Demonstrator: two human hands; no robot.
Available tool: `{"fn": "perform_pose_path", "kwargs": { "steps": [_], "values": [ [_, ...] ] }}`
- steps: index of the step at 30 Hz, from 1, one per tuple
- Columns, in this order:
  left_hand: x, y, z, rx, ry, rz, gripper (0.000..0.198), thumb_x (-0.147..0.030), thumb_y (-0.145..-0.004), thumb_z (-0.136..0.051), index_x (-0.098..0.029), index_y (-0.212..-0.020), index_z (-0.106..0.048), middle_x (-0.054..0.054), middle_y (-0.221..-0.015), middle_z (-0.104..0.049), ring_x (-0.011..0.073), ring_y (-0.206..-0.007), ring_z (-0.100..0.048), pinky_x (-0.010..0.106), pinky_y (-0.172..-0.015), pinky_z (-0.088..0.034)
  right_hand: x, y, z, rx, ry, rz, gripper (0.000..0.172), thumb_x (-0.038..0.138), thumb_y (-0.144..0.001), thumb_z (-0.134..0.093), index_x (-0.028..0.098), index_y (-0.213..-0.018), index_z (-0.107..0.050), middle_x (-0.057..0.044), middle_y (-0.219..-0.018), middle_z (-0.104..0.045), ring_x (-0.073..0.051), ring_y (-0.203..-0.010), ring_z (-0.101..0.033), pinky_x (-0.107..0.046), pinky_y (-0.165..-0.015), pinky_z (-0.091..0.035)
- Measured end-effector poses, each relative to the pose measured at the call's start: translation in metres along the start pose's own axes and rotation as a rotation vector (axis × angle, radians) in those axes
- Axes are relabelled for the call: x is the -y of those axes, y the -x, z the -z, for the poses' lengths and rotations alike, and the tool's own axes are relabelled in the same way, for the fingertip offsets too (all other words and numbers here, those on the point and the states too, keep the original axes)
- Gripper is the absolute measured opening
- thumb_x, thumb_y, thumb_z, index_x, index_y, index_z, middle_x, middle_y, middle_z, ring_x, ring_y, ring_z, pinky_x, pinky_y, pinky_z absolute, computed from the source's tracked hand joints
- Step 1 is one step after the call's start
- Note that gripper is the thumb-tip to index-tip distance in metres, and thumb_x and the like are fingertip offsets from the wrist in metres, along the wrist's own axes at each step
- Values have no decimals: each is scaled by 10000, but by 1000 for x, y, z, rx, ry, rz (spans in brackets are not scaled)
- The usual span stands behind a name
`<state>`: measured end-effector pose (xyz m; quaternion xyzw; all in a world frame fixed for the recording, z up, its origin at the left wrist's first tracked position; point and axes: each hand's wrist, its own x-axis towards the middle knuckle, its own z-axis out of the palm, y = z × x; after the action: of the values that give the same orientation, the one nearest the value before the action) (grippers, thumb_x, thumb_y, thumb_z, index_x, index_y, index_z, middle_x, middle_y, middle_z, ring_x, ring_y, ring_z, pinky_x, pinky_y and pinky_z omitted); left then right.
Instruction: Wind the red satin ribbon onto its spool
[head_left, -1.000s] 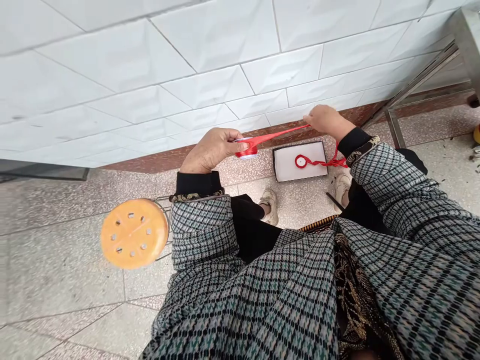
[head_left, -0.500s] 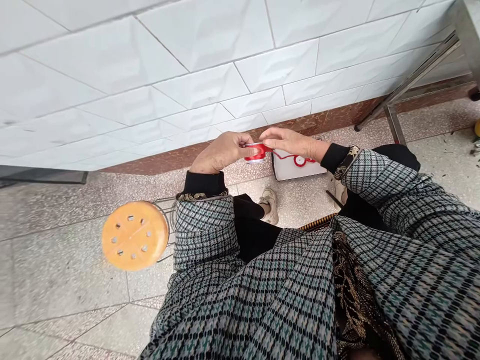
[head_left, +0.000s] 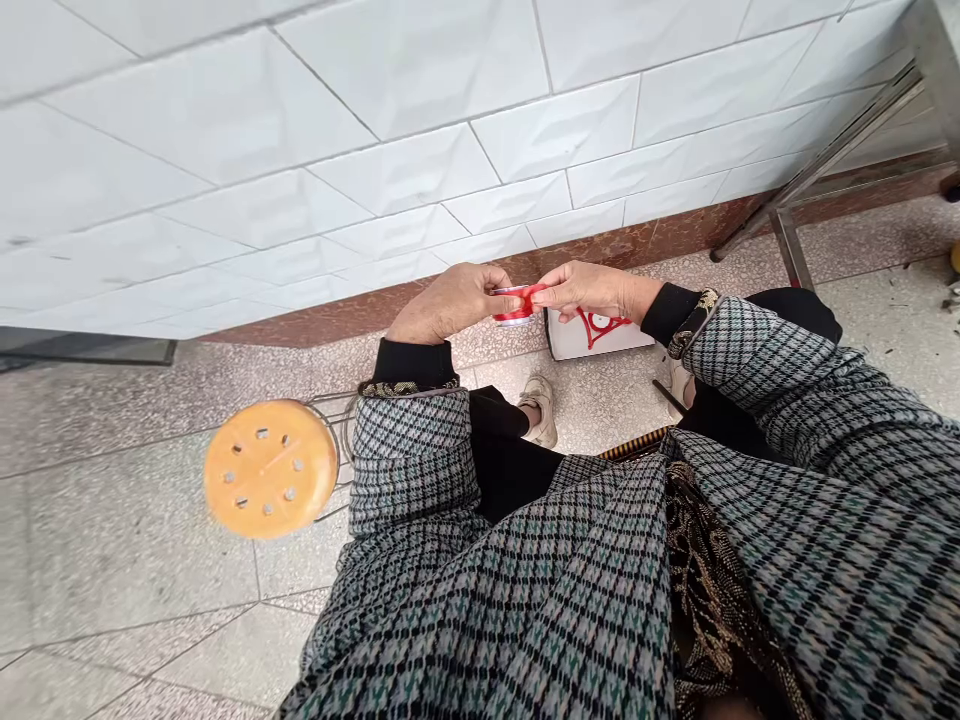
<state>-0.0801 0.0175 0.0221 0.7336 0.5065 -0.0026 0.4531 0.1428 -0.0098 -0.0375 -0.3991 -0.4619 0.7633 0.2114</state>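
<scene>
My left hand (head_left: 448,301) is closed around a small spool of red ribbon (head_left: 513,305), held out in front of me above the floor. My right hand (head_left: 587,290) pinches the red ribbon right at the spool, fingers pressed together. A loose length of the red ribbon (head_left: 600,324) hangs in loops from my right hand, over a white box (head_left: 596,340) that lies on the floor by the wall. Both hands nearly touch at the spool.
An orange round stool (head_left: 271,467) stands on the tiled floor at my left. A white tiled wall (head_left: 375,150) is close ahead. Metal table legs (head_left: 787,235) stand at the right. My feet in light shoes (head_left: 541,410) rest near the box.
A second ago my right hand held the ribbon stretched out far to the right. It has come back to the spool and now pinches the ribbon there; the hanging loops have shifted.
</scene>
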Motion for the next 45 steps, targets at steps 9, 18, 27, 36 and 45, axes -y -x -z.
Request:
{"fn": "perform_pose_path", "kwargs": {
  "steps": [9, 18, 27, 36, 45],
  "values": [
    [3, -4, -3, -27, 24, 19, 250, -447, -779, -747, -205, -748, -694, 44, -751, -679, 175, -715, -576, 349, -726, -415, -6, -7, 2, -115, -168, -2, 140, 240, -996, -733, 174, -884, -682, 60, -600, -452, -65, -494, -271, -183, -449, -330],
    [6, -6, -5, -36, 39, -7, 237, -433, -785, -759, -200, -762, -718, 43, -746, -698, 165, -696, -589, 340, -711, -424, 1, 2, 0, -63, -212, -29, 224, 265, -961, -797, 172, -826, -643, 99, -565, -385, -48, -475, -245, -164, -464, -384],
    [8, -7, -4, -72, 25, -1, 224, -411, -770, -750, -202, -717, -692, 36, -718, -675, 164, -682, -571, 343, -707, -417, -4, -6, 9, -37, -305, 58, 326, 340, -893, -877, 161, -756, -641, 33, -653, -540, -68, -588, -445, -170, -555, -452],
    [8, -2, 0, -165, 92, 17, 227, -401, -791, -727, -185, -745, -672, 5, -651, -580, 136, -653, -497, 299, -638, -380, 19, 7, 29, -147, -282, 146, 328, 289, -930, -818, 176, -730, -585, 27, -669, -556, -79, -635, -510, -186, -625, -492],
    [6, -5, -5, -156, 166, 5, 200, -374, -815, -732, -186, -769, -683, 21, -715, -643, 135, -677, -537, 300, -659, -428, 26, 20, 26, -121, -477, 204, 398, 299, -875, -841, 210, -777, -466, 70, -678, -501, -69, -591, -414, -208, -599, -452]
  ]
}}
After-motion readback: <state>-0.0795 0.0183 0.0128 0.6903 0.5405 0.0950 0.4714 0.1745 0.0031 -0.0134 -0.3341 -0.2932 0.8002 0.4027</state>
